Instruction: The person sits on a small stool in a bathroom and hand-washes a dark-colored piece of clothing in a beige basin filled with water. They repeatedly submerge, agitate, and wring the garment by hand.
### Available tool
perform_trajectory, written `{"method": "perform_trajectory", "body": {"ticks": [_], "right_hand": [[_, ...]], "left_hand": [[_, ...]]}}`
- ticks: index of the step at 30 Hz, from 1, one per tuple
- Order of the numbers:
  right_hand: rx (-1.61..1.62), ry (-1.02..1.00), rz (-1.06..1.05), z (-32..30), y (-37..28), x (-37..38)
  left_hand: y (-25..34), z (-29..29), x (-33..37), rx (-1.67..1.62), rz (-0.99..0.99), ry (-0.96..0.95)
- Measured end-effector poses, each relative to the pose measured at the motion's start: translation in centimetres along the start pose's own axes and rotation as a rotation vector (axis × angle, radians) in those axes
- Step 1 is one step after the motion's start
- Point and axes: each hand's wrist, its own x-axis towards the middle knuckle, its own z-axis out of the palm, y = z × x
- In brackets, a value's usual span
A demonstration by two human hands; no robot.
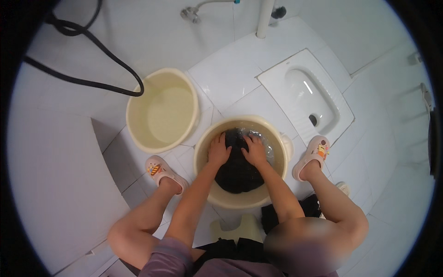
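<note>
The left hand and right hand are resting a little apart, fingers spread, on a wet black cloth; whether they are gripping it, I cannot tell. The cloth is lying beneath and between them in a cream basin. Ahead-left of the hands, another cream basin is standing under a black hose; a squat toilet is lying ahead-right.

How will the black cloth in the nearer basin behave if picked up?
The black cloth is probably floppy: it lies in a soft, rounded heap. Likely heavy for its size, since it sits in water in the nearer cream basin and looks soaked. Perhaps somewhat slippery, being wet.
</note>
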Motion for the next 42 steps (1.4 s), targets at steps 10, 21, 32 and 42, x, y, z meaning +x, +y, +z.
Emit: {"method": "perform_trajectory", "body": {"ticks": [10,21,32,42], "right_hand": [[-0.036,-0.570,0.042,2.1,2.2,-0.8],[0.408,-0.188,-0.214,-9.2,-13.3,-6.5],[0.225,0.289,0.025,-7.8,-13.8,-4.1],[0.810,0.124,0.306,-15.8,-1.7,-3.2]], "left_hand": [[-4.1,2.4,-1.0,-0.158,-0.195,-0.321],[2.0,-3.4,-5.0,-2.323,-0.264,-0.490],[2.3,-1.9,-7.3,-2.030,-0.357,-0.172],[2.4,-11.2,-8.6,-0.737,0.011,-0.396]]}}
